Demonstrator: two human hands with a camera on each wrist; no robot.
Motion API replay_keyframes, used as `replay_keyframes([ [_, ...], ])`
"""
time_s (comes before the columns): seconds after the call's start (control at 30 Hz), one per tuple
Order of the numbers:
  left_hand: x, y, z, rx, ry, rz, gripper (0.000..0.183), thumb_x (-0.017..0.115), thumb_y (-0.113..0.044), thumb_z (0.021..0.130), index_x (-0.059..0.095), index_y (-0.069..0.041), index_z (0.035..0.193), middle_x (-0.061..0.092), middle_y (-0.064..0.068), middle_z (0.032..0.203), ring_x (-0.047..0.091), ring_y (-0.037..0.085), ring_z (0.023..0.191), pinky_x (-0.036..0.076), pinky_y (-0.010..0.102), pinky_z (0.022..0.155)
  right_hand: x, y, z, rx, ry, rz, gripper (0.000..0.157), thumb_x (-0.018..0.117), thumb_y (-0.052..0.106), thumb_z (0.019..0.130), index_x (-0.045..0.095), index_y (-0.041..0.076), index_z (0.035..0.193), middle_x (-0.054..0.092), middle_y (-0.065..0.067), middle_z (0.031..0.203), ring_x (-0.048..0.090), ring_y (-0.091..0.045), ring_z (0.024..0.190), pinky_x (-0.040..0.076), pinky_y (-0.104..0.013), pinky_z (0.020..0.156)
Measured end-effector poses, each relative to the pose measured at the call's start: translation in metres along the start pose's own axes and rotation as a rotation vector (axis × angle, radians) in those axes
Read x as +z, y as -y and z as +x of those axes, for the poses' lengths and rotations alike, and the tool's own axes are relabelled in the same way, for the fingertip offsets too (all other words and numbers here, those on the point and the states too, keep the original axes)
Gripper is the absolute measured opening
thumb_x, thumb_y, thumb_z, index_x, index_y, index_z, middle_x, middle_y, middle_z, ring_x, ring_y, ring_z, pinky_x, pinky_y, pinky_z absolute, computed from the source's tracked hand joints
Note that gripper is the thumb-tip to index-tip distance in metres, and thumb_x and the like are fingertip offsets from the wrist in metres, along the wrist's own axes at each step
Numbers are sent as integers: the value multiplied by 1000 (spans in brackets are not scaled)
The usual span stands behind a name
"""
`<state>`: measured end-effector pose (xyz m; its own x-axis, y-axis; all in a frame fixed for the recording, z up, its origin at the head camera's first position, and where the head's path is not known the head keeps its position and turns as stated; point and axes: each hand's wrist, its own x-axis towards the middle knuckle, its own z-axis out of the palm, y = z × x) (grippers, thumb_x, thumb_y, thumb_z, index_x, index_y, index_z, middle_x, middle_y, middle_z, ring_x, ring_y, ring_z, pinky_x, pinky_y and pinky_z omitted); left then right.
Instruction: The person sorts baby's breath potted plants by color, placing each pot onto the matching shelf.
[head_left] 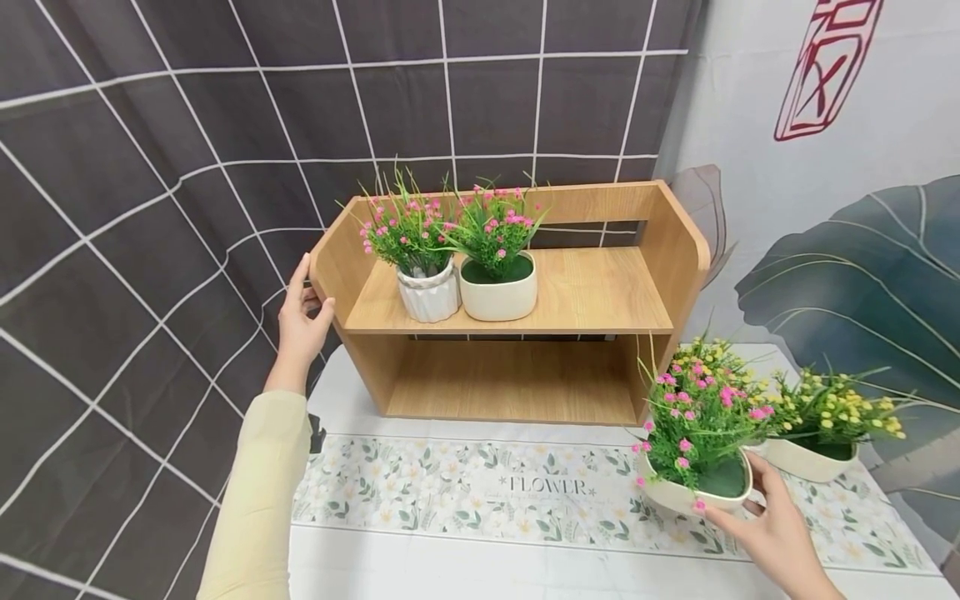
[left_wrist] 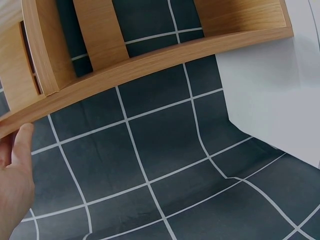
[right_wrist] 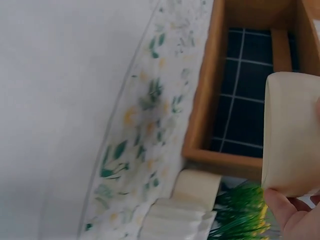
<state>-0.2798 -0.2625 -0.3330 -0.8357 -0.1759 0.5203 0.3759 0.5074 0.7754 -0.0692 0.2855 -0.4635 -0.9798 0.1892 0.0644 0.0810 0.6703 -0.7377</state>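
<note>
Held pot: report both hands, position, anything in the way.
Right hand gripping held pot, before right end of shelf. Left hand touching shelf's left side. Shelf's upper left taken: white pot, adjacent cream pot.

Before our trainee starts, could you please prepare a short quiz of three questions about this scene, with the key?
1. True or false: the left hand touches the shelf.
2. How many things stand on the upper board?
3. The flowers of the held pot, in the right hand, are: a) yellow, b) pink, c) blue.

Key:
1. True.
2. Two: a white pot and a cream pot.
3. b.
</note>
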Motion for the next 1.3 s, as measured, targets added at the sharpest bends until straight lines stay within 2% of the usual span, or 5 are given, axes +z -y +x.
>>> replay_keyframes([
  [0.27, -1, 0, 0, -2, 2, 7, 71, 51, 6, 88, 28, -20, 150, 55, 29, 118, 54, 30, 102, 43, 19, 77, -1, 26, 5, -114, -88, 16, 95, 84, 16, 69, 27, -10, 141, 45, -30, 123, 22, 25, 93, 31, 3, 67],
  [0.53, 0, -3, 0, -2, -6, -12, 70, 52, 9, 87, 29, -15, 149, 56, 30, 119, 55, 37, 105, 42, 20, 84, -7, 57, 15, -204, -149, 47, 93, 84, 12, 68, 30, -8, 141, 49, -26, 118, 30, 22, 94, 33, 1, 69],
  [0.73, -3, -31, -9, 10, -3, -2, 66, 50, 12, 86, 29, -3, 147, 54, 36, 116, 55, 43, 104, 43, 21, 85, -10, 75, 24, -230, -197, 83, 89, 84, 10, 69, 33, -4, 140, 50, -14, 112, 37, 16, 92, 34, 0, 73],
  [1.07, -6, -40, -12, 20, 7, -18, 65, 49, 13, 86, 29, 0, 146, 51, 38, 118, 54, 47, 105, 41, 54, 96, -11, 107, 44, -269, -197, 148, 85, 81, 9, 72, 33, -3, 141, 51, -17, 116, 43, 17, 88, 38, 1, 73],
  [1.3, -5, -42, -14, 4, 23, -24, 64, 48, 12, 87, 28, 0, 147, 48, 38, 123, 52, 48, 108, 40, 55, 98, -16, 123, 60, -301, -204, 168, 83, 81, 7, 72, 36, 0, 141, 50, -14, 116, 44, 16, 89, 38, 2, 73],
])
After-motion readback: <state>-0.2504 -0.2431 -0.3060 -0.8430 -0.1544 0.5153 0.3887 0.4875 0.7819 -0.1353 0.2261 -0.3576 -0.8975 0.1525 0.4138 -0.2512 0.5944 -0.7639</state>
